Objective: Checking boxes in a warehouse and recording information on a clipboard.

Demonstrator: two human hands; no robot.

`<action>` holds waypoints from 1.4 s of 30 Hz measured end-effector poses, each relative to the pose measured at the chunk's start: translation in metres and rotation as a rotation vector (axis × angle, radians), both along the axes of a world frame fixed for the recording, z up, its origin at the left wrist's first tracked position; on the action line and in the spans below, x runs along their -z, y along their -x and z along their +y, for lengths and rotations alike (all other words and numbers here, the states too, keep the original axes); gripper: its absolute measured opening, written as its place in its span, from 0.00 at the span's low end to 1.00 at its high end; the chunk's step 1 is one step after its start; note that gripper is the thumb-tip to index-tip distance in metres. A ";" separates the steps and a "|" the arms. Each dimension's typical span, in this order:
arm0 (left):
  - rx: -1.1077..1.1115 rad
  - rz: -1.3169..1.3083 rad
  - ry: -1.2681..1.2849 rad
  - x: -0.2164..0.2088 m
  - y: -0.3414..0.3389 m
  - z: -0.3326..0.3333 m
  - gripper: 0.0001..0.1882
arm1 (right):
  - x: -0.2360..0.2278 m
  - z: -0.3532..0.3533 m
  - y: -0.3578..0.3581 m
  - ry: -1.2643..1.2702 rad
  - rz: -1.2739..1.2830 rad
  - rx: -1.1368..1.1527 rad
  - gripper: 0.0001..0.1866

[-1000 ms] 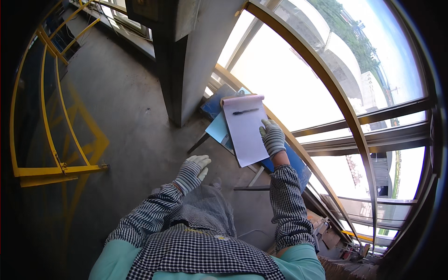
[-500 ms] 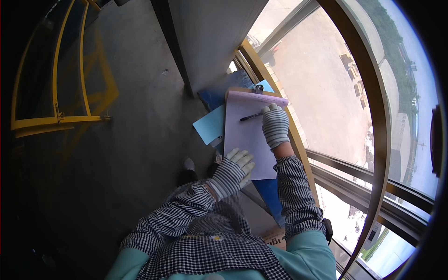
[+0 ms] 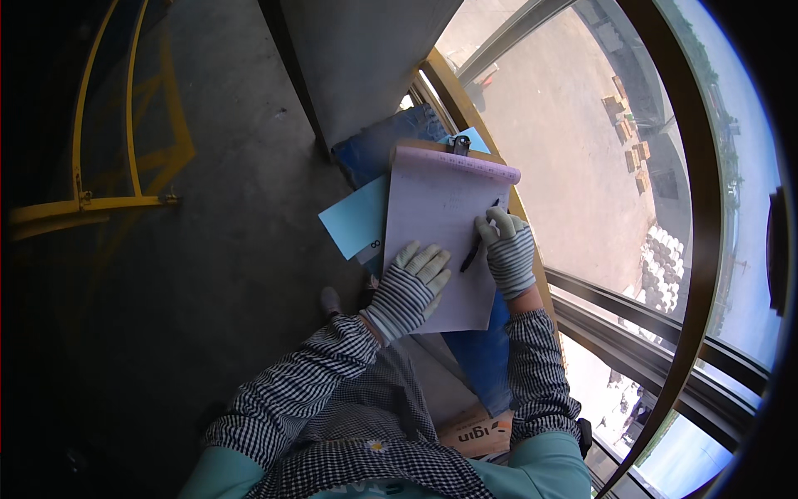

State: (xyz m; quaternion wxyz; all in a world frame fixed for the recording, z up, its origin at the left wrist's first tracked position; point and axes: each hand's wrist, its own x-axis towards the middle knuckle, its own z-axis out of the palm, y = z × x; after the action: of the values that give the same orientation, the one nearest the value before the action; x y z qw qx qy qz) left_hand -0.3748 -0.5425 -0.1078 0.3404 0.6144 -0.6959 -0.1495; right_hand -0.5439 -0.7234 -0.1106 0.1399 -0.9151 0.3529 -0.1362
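Note:
A clipboard (image 3: 420, 146) with pale pink paper (image 3: 440, 216) clipped to it rests on a blue-clad leg by the window. My right hand (image 3: 507, 249), in a striped work glove, is shut on a black pen (image 3: 477, 248) whose tip touches the sheet. My left hand (image 3: 409, 287), also gloved, lies flat with fingers spread on the paper's lower left part. A light blue sheet (image 3: 356, 218) sticks out from under the paper on the left.
A grey concrete column (image 3: 357, 58) rises just behind the clipboard. A yellow metal railing (image 3: 91, 200) stands at the left over the concrete floor (image 3: 208, 249). A curved window frame (image 3: 698, 274) runs along the right. A cardboard box (image 3: 475, 432) lies near my waist.
My left hand has come up from near my lap and settled flat on the paper. My right hand has slid down the sheet and taken up the pen. The view has tilted closer.

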 end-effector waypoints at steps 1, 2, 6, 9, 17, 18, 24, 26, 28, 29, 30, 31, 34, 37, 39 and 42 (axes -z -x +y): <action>0.008 -0.001 0.000 0.001 0.000 -0.001 0.19 | 0.001 -0.006 0.001 0.023 0.007 -0.027 0.12; 0.004 -0.031 -0.015 0.003 -0.001 0.000 0.19 | 0.000 -0.011 -0.001 0.043 0.010 -0.059 0.11; -0.053 -0.105 -0.112 0.003 0.006 0.010 0.21 | -0.028 -0.018 0.005 0.424 -0.002 -0.208 0.13; -0.068 -0.126 -0.113 0.021 0.016 0.017 0.23 | -0.033 0.014 0.010 -0.148 -0.547 0.153 0.13; -0.064 -0.143 -0.104 0.039 0.020 0.011 0.22 | -0.010 0.055 -0.032 -0.789 -0.972 0.427 0.07; -0.071 -0.132 -0.093 0.041 0.020 0.012 0.21 | -0.007 0.055 -0.035 -0.782 -0.999 0.439 0.07; -0.087 -0.124 -0.103 0.045 0.016 0.012 0.19 | 0.007 0.045 -0.048 -0.584 -0.643 0.351 0.09; -0.081 -0.139 -0.115 0.047 0.017 0.010 0.19 | 0.003 0.038 -0.053 -0.493 -0.605 0.284 0.10; -0.075 -0.152 -0.126 0.046 0.019 0.009 0.19 | 0.007 0.038 -0.054 -0.452 -0.604 0.247 0.10; -0.079 -0.144 -0.131 0.043 0.021 0.010 0.19 | 0.014 0.041 -0.051 -0.455 -0.629 0.263 0.10; -0.082 -0.136 -0.135 0.042 0.023 0.010 0.19 | 0.021 0.043 -0.049 -0.458 -0.654 0.281 0.11; -0.084 -0.137 -0.138 0.042 0.024 0.010 0.19 | 0.031 0.043 -0.049 -0.410 -0.729 0.254 0.09; -0.091 -0.166 -0.135 0.045 0.020 0.014 0.19 | 0.036 0.049 -0.054 -0.359 -0.751 0.220 0.08; -0.084 -0.146 -0.146 0.044 0.020 0.015 0.19 | 0.038 0.048 -0.054 -0.327 -0.785 0.176 0.08; -0.096 -0.138 -0.120 0.042 0.022 0.013 0.18 | 0.041 0.044 -0.051 -0.321 -0.778 0.167 0.08; -0.101 -0.166 -0.129 0.043 0.022 0.011 0.19 | 0.043 0.045 -0.051 -0.349 -0.791 0.178 0.08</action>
State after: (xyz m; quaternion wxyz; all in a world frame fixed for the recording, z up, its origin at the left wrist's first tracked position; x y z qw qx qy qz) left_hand -0.3970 -0.5314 -0.1506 0.2484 0.6795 -0.6789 -0.1251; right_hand -0.4932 -0.6788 -0.1540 0.4044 -0.7212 0.3674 -0.4258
